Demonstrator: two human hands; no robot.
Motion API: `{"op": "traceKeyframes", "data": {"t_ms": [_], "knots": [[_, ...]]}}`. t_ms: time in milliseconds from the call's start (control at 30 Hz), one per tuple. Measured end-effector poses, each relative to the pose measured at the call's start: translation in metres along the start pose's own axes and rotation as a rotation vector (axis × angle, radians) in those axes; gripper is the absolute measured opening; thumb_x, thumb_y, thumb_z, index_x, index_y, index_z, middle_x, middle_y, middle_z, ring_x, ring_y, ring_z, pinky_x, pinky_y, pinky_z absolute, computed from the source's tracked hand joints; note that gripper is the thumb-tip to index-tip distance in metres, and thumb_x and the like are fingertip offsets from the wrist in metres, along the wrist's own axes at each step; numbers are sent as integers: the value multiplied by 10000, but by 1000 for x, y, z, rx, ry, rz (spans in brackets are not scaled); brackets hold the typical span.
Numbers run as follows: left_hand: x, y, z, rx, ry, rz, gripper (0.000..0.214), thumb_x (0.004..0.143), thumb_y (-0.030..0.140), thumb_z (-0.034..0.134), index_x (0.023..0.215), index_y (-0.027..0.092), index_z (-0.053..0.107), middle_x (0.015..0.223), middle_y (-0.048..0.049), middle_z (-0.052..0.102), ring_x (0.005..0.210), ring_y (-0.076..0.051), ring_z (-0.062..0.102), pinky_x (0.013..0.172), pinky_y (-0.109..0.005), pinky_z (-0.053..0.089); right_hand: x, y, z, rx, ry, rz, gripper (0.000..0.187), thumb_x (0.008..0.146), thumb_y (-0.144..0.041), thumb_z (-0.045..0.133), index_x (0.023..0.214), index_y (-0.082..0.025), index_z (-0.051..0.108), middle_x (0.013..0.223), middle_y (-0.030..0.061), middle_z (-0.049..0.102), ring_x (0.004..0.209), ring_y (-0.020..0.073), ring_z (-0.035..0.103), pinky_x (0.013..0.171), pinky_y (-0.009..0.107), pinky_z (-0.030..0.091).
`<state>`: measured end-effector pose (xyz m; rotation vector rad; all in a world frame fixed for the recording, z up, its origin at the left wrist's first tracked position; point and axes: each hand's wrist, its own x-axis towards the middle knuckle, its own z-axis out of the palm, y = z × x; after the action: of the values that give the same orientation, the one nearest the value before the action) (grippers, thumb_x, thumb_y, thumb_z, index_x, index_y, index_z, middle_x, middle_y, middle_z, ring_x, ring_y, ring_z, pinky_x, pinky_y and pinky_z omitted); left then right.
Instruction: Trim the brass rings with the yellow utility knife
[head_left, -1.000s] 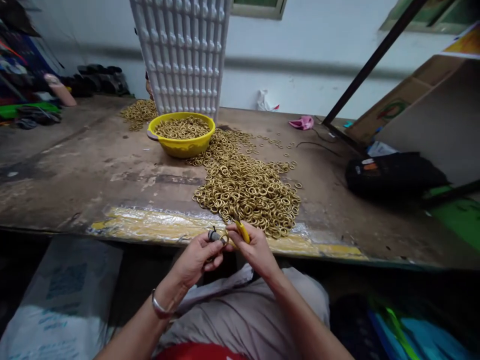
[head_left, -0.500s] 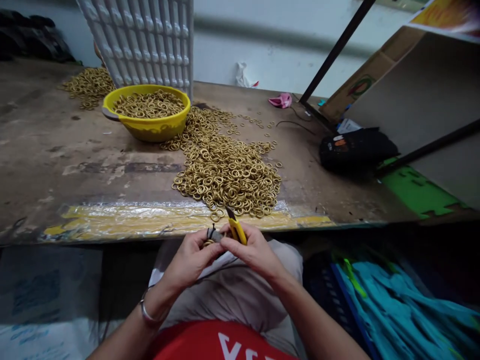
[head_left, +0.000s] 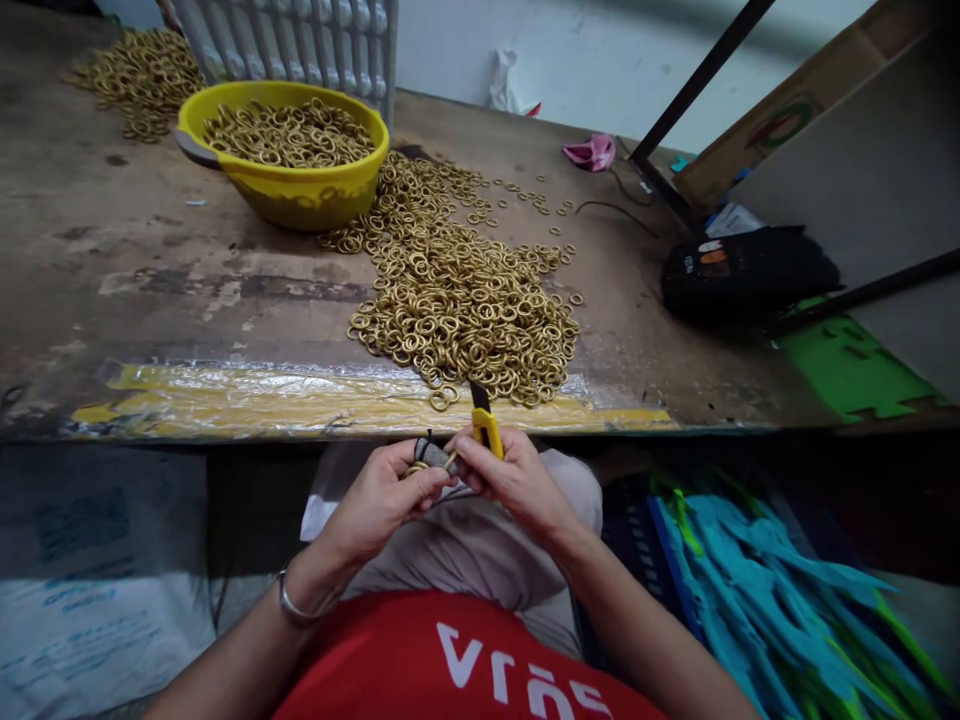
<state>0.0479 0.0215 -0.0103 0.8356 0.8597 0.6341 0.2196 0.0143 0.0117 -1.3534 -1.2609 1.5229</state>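
Note:
My left hand is closed around a few gold-coloured rings. A grey wrap, bound with black cord, is at its index finger. My right hand grips a yellow box cutter, its dark blade pointing away from me. Between the fingertips of both hands is one ring, seen edge-on against the grey wrap. Both hands are close together above my lap, just in front of the table edge. Beyond them lies a large heap of gold rings on the table.
A yellow basin full of rings stands at the back left, with another ring pile behind it. A grey ribbed panel rises there. At right are a black pouch, a green mat and turquoise strips below.
The view has tilted down and shifted slightly. The box cutter now points more upright, and the ring between my fingertips shows more clearly against the grey wrap.

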Motion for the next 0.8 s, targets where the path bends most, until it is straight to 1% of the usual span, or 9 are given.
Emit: {"op": "traceKeyframes", "data": {"t_ms": [67,133,200,233,300,533,633,733,800], "knots": [[-2,1,0,-20,16,17,278,784,396,712,805,134,620,552,57,456,472,-52,320,436,-165,248,-5,1,-2,-162,74,-81,311,942,-409,495,753,-175,574,636,-16,533,549,92,426,535,224,343],[-3,3,0,-10,48,47,276,784,391,717,774,140,602,551,61,448,472,-52,321,443,-167,264,-13,2,-5,-420,138,-190,235,940,-322,504,769,-181,581,696,2,561,625,114,476,591,237,367],[-4,5,0,23,66,77,279,797,392,712,756,148,585,554,64,440,472,-53,318,450,-171,279,-23,4,-7,-665,128,-263,115,907,-200,504,832,-185,591,758,18,591,681,135,520,629,249,380],[-5,5,0,43,67,89,280,804,396,707,756,150,582,557,64,439,475,-55,318,453,-174,283,-27,6,-8,-762,106,-283,104,882,-148,497,881,-185,594,790,26,607,700,144,540,642,254,386],[-6,6,-1,91,69,112,275,814,399,699,766,152,590,562,60,442,483,-62,327,459,-179,285,-34,9,-8,-910,91,-301,183,842,-85,478,945,-184,592,825,37,624,722,157,565,652,261,392],[-9,12,-1,317,128,216,167,836,304,664,760,157,639,580,37,498,557,-105,424,532,-197,351,-33,10,-2,-1128,86,-297,188,823,-50,481,918,-179,578,830,50,632,713,176,576,632,274,385],[-14,19,-1,404,159,277,131,841,256,630,758,158,658,644,6,581,643,-141,504,609,-220,402,-25,7,-1,-1191,88,-322,159,862,-60,472,879,-183,572,819,57,643,725,182,593,637,277,376],[-25,27,0,471,165,337,124,833,221,631,723,164,644,701,-13,617,675,-154,526,644,-238,415,-10,7,-8,-1303,136,-202,144,890,-68,476,879,-173,574,799,72,653,703,189,600,618,285,348],[-33,28,1,502,98,360,151,825,223,658,690,166,623,698,-16,596,678,-152,521,647,-241,413,3,7,-16,-1371,239,-87,133,883,-61,491,876,-163,577,776,80,653,670,192,588,598,291,322]]}}
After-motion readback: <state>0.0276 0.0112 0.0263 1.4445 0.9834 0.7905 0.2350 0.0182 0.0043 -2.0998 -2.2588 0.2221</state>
